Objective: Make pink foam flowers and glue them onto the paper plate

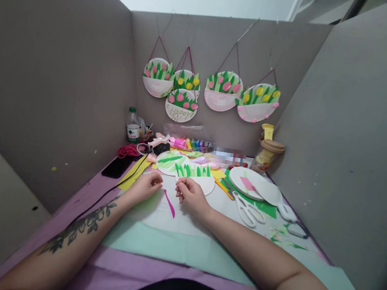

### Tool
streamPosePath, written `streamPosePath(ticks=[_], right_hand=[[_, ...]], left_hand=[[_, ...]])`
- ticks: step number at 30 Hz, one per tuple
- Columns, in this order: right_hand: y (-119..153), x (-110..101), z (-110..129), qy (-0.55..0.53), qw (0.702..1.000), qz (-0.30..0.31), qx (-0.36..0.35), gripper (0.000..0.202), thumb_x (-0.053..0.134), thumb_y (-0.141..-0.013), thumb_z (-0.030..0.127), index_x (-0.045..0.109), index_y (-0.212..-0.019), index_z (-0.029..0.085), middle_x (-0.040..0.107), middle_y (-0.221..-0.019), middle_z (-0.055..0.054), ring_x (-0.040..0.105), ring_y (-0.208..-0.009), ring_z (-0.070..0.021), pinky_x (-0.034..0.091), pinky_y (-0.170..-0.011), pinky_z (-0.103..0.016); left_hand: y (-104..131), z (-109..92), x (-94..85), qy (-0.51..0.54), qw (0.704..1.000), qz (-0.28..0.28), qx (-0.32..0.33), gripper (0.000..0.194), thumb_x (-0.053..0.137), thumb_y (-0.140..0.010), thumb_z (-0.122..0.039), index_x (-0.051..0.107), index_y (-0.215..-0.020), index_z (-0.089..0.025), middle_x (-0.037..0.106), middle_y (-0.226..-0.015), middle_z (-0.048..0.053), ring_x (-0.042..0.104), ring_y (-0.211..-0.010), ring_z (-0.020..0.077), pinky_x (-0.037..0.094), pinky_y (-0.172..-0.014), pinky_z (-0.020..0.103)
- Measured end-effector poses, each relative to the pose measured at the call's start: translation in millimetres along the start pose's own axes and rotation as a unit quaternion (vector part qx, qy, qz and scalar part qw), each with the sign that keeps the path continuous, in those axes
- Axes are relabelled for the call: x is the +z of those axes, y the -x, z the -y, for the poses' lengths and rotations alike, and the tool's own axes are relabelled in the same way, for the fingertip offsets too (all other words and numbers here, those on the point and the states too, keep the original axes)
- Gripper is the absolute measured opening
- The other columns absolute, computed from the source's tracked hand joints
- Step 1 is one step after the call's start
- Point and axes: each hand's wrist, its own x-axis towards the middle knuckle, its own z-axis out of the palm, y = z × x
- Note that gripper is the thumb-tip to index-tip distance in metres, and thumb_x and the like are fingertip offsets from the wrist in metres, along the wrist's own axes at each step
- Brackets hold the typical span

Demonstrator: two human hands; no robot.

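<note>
My left hand (147, 187) hovers over the white work sheet with its fingers curled and tips pinched together. What it holds, if anything, is too small to make out. Just to its right, my right hand (191, 196) has its fingers bent in a pinch, and their content is likewise unclear. Behind the right hand lies a half-covered white paper plate (205, 185) with green paper leaves (193, 170) standing along its straight edge. The hand hides part of its left side. A magenta plastic modelling knife (170, 204) rests on the sheet between both hands.
White scissors (247, 209), a yellow utility knife (224, 187) and stacked paper plates (242, 180) lie at right. A black phone (117, 166) and a cable are at left. Finished plate baskets (222, 102) hang on the grey back panel; a bottle (133, 129) stands below.
</note>
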Motion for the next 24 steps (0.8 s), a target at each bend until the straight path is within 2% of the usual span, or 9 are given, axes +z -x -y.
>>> streamPosePath(ticks=[5, 8, 10, 11, 13, 15, 17, 20, 24], right_hand=[[0.8, -3.3, -0.8, 0.037, 0.999, -0.007, -0.014, 0.032, 0.045, -0.089, 0.045, 0.049, -0.071, 0.019, 0.049, -0.057, 0.005, 0.044, -0.045, -0.0078, 0.034, -0.041, -0.019], [2.1, -4.6, 2.9, 0.080, 0.995, -0.015, -0.062, 0.028, 0.050, -0.088, 0.043, 0.051, -0.073, 0.019, 0.051, -0.059, 0.004, 0.044, -0.047, -0.0084, 0.036, -0.045, -0.021], [4.4, -1.9, 7.1, 0.113, 0.987, -0.024, -0.108, 0.021, 0.057, -0.084, 0.037, 0.055, -0.076, 0.018, 0.056, -0.067, 0.002, 0.051, -0.058, -0.0108, 0.042, -0.053, -0.022], [5.9, 0.7, 9.5, 0.132, 0.981, -0.022, -0.138, 0.016, 0.059, -0.083, 0.033, 0.057, -0.077, 0.018, 0.059, -0.072, 0.000, 0.054, -0.065, -0.0124, 0.044, -0.058, -0.023], [8.7, 7.4, 14.1, 0.165, 0.963, -0.004, -0.211, 0.010, 0.061, -0.082, 0.028, 0.062, -0.078, 0.019, 0.062, -0.080, -0.002, 0.058, -0.077, -0.0152, 0.048, -0.068, -0.026], [10.4, 13.8, 18.2, 0.197, 0.935, 0.010, -0.295, 0.009, 0.060, -0.084, 0.023, 0.067, -0.081, 0.020, 0.063, -0.084, -0.004, 0.059, -0.083, -0.0163, 0.049, -0.075, -0.029], [10.4, 17.3, 21.5, 0.231, 0.904, -0.001, -0.359, 0.014, 0.057, -0.087, 0.021, 0.071, -0.087, 0.021, 0.062, -0.085, -0.004, 0.059, -0.085, -0.0170, 0.050, -0.080, -0.032], [9.3, 16.1, 24.8, 0.284, 0.877, -0.039, -0.385, 0.020, 0.054, -0.088, 0.020, 0.072, -0.093, 0.023, 0.060, -0.083, -0.005, 0.057, -0.082, -0.0184, 0.050, -0.078, -0.035], [10.2, 11.3, 22.7, 0.325, 0.853, -0.017, -0.408, 0.024, 0.052, -0.087, 0.019, 0.072, -0.099, 0.023, 0.062, -0.087, -0.007, 0.055, -0.085, -0.0205, 0.049, -0.080, -0.038]], left_hand=[[-0.9, 9.2, -10.2, -0.080, 0.996, -0.006, 0.036, 0.005, 0.068, -0.063, -0.022, 0.067, -0.059, -0.023, 0.063, -0.066, 0.004, 0.053, -0.067, 0.0192, 0.041, -0.067, 0.029], [2.7, -5.2, -1.2, -0.004, 0.999, -0.035, 0.032, 0.011, 0.072, -0.066, -0.033, 0.070, -0.069, -0.022, 0.064, -0.082, 0.007, 0.057, -0.084, 0.0230, 0.044, -0.077, 0.032], [6.8, -21.3, 10.5, 0.139, 0.989, -0.020, -0.037, 0.029, 0.067, -0.073, -0.046, 0.070, -0.085, -0.020, 0.065, -0.091, 0.008, 0.059, -0.089, 0.0233, 0.047, -0.077, 0.033], [9.1, -30.2, 17.1, 0.244, 0.966, -0.013, -0.083, 0.038, 0.061, -0.078, -0.053, 0.068, -0.095, -0.019, 0.066, -0.096, 0.009, 0.061, -0.092, 0.0231, 0.048, -0.077, 0.033], [13.0, -48.4, 30.0, 0.440, 0.882, 0.007, -0.172, 0.054, 0.046, -0.085, -0.062, 0.062, -0.106, -0.016, 0.066, -0.100, 0.013, 0.064, -0.092, 0.0235, 0.050, -0.077, 0.035], [14.8, -65.3, 39.8, 0.552, 0.802, 0.030, -0.226, 0.062, 0.030, -0.090, -0.064, 0.055, -0.115, -0.013, 0.065, -0.106, 0.016, 0.065, -0.095, 0.0242, 0.052, -0.079, 0.036], [14.0, -79.4, 45.3, 0.618, 0.748, 0.026, -0.242, 0.066, 0.024, -0.091, -0.063, 0.050, -0.121, -0.011, 0.063, -0.113, 0.018, 0.065, -0.102, 0.0247, 0.052, -0.084, 0.035], [9.8, -91.3, 48.4, 0.662, 0.718, 0.009, -0.217, 0.071, 0.024, -0.090, -0.065, 0.044, -0.130, -0.010, 0.058, -0.125, 0.020, 0.062, -0.110, 0.0260, 0.051, -0.091, 0.037], [7.8, -85.3, 55.4, 0.666, 0.717, -0.005, -0.205, 0.069, 0.022, -0.089, -0.067, 0.040, -0.134, -0.017, 0.053, -0.135, 0.017, 0.060, -0.114, 0.0253, 0.050, -0.095, 0.038]])
